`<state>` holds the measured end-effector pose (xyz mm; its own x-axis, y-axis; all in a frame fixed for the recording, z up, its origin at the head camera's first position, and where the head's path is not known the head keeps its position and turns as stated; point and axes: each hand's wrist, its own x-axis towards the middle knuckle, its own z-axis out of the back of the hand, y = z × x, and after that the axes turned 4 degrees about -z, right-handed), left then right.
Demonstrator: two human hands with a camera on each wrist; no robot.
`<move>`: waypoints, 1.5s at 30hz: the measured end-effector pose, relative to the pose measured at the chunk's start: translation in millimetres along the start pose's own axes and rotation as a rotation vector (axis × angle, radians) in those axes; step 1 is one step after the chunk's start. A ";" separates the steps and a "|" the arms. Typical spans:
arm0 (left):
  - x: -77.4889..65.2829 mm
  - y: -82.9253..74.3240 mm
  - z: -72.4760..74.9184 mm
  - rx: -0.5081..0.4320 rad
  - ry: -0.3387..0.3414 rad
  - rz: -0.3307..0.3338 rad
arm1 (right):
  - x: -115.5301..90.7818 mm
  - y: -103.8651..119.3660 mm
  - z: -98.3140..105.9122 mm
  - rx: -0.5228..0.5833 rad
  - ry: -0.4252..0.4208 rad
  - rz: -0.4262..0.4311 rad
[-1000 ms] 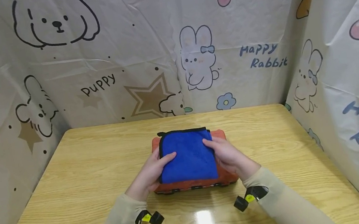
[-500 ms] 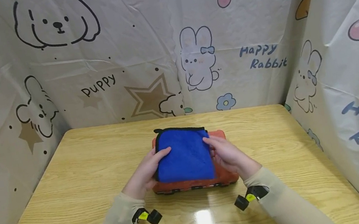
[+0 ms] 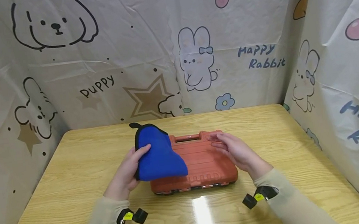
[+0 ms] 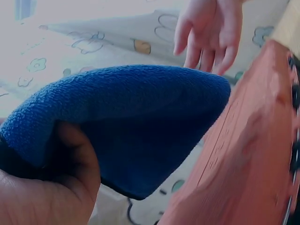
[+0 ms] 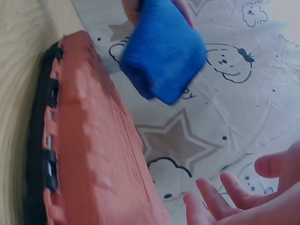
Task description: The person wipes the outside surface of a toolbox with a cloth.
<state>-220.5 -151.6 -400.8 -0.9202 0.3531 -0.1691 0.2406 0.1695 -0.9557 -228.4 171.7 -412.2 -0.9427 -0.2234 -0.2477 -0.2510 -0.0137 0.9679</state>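
A folded blue cloth (image 3: 159, 156) with black edging and a small loop is held by my left hand (image 3: 126, 172), thumb on top at its left side. Its free right part droops over the left portion of a closed red plastic case (image 3: 206, 157). In the left wrist view the cloth (image 4: 140, 93) bends into an arch from the grip. My right hand (image 3: 239, 153) hovers above the case's right side, fingers extended and apart from the cloth. The right wrist view shows those fingers (image 5: 213, 199) spread with nothing in them.
The case lies flat on a wooden table (image 3: 77, 216), its carrying handle (image 3: 188, 138) towards the back and black latches (image 3: 196, 188) along the front. A patterned curtain (image 3: 144, 48) encloses the back and both sides.
My right hand has let go of the cloth and drawn slightly right. The left hand has carried the cloth leftward, uncovering most of the case, and the cloth's free side now sags.
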 end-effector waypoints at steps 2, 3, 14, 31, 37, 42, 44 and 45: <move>-4.3 -1.3 6.5 0.013 -0.004 0.001 | -0.8 -0.1 4.7 -0.066 -0.045 0.013; -6.4 -2.1 9.7 0.015 -0.008 0.005 | -1.3 -0.2 6.5 -0.098 -0.073 0.011; -20.8 -28.7 41.8 0.045 -0.018 0.116 | -3.6 -19.8 11.8 -0.714 -0.097 0.107; -19.4 -41.1 73.4 0.299 -0.072 0.156 | 25.4 -51.8 31.1 -0.415 -0.146 -0.106; -10.4 -33.1 65.5 0.393 -0.116 0.156 | 29.1 -62.0 30.9 -0.376 -0.164 -0.129; -3.2 -27.3 57.8 0.474 -0.163 0.131 | 29.0 -67.1 28.2 -0.439 -0.156 -0.077; 0.2 -25.2 53.8 0.512 -0.192 0.123 | 28.7 -68.5 26.2 -0.456 -0.153 -0.057; 2.3 -24.1 51.7 0.531 -0.206 0.116 | 28.4 -69.0 25.1 -0.460 -0.154 -0.055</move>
<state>-244.3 -202.5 -390.6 -0.9509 0.1461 -0.2729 0.2051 -0.3628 -0.9090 -243.4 190.8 -487.1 -0.9611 -0.0642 -0.2687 -0.2108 -0.4583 0.8635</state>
